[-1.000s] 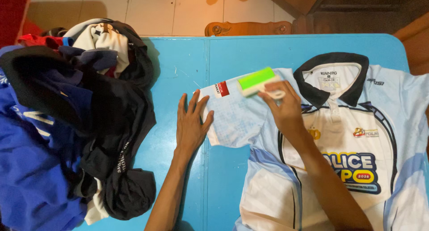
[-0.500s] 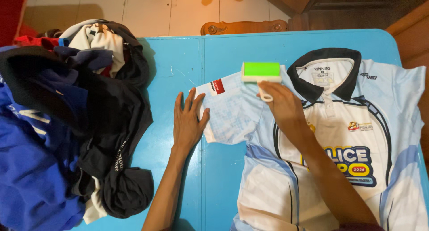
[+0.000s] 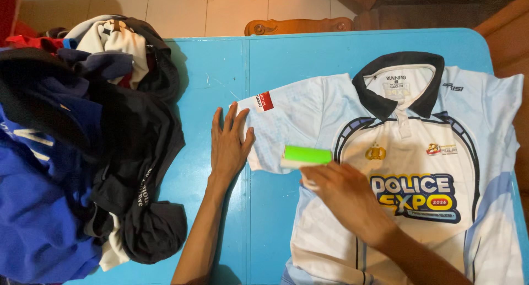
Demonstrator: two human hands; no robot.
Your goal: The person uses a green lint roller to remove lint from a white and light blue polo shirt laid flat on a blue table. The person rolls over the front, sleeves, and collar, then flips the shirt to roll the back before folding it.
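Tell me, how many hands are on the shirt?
2: the left hand presses the shirt sleeve's edge flat; the right hand holds a green lint roller by the armpit.

A small white neck label (image 3: pixel 398 89) sits inside the black collar, upper right of the frame. A little red and white rectangular patch (image 3: pixel 264 101) lies on the sleeve's edge, just above centre. Mid-right, a large chest print (image 3: pixel 414 195) in dark blue, yellow and red spreads across the shirt front, with 2 small crests above it: a gold one (image 3: pixel 375 151) and an orange-red one (image 3: pixel 441 149).
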